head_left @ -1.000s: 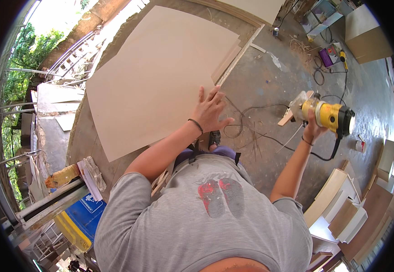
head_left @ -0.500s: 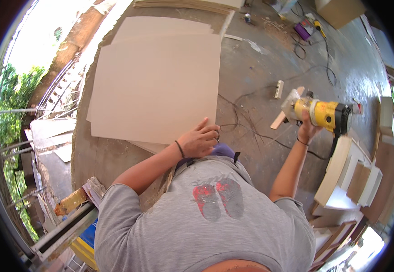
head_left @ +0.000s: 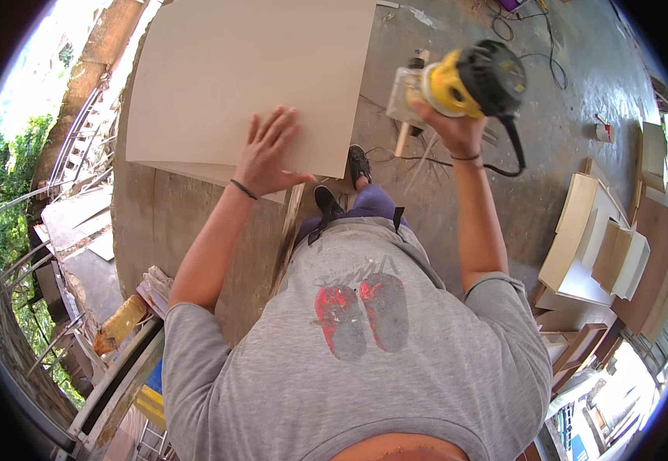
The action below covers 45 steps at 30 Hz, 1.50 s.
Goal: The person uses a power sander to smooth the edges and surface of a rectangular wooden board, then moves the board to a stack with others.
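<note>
My right hand (head_left: 458, 132) grips a yellow and black power router (head_left: 451, 83) by its body, off to the right of the board and above the floor. The router's clear, flat base points left, and a black cord hangs from its black end. My left hand (head_left: 269, 150) is open, fingers spread, palm down over the near right part of a large pale board (head_left: 245, 69). Slight blur makes it hard to tell whether the palm presses on the board. Under the board's near edge, another sheet sticks out a little.
My feet in dark shoes (head_left: 358, 163) stand by the board's near right corner. A wooden strip (head_left: 402, 140) shows below the router. Cords (head_left: 553, 65) lie on the floor. Pale wooden box parts (head_left: 591, 238) stand at the right, near a small white and red pot (head_left: 603, 131).
My right hand has brought the router leftward and farther from my body. My left hand has moved left from the board's corner, its fingers spreading. The view has shifted, showing my feet.
</note>
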Available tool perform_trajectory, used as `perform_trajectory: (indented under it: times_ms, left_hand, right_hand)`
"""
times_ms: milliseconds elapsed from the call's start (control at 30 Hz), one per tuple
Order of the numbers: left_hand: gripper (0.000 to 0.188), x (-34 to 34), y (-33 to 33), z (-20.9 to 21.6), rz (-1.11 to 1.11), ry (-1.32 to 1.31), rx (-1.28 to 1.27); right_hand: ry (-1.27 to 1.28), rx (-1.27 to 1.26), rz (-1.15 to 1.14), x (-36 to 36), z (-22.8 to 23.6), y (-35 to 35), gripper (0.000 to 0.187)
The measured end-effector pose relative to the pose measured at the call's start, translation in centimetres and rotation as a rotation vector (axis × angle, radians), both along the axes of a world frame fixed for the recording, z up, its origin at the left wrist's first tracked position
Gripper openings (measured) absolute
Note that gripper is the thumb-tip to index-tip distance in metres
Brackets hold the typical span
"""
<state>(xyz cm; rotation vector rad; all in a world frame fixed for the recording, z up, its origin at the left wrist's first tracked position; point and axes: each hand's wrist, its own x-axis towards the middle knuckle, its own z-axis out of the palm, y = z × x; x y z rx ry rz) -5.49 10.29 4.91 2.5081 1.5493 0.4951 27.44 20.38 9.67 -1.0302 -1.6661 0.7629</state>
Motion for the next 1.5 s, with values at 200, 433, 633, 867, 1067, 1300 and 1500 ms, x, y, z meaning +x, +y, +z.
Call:
perform_trajectory:
  times_ms: [200,433,633,867,1067,1300,1500]
  left_hand:
    - [0.093,-1.4,-0.6,-0.1,0.082,-0.031,-0.030]
    - [0.088,-1.7,-0.6,0.5,0.153,0.018,-0.008]
    - [0.088,-2.1,-0.9,0.1,0.155,-0.007,-0.007]
    - [0.089,-2.0,-0.7,-0.1,0.162,0.013,-0.008]
    - [0.089,-1.9,-0.6,-0.3,0.165,0.041,0.015]
    - [0.088,-2.0,-0.5,-0.9,0.154,0.009,0.073]
    - [0.096,-2.1,-0.2,-1.1,0.141,0.025,0.064]
  right_hand:
    - [-0.327,-0.052,0.114,-5.0,-0.2,0.7,0.040]
    - [-0.183,0.036,0.064,-7.1,-1.7,2.3,0.040]
    - [-0.159,-0.023,0.049,-8.4,-1.6,2.3,0.044]
    - [-0.143,-0.023,0.070,-8.5,-2.1,0.7,0.046]
    - [-0.177,-0.014,0.117,-8.7,-1.1,-3.2,0.043]
    - [-0.347,-0.083,0.152,-8.7,-0.6,-7.9,0.040]
    - [-0.394,0.003,0.207,-8.2,-3.3,-10.9,0.044]
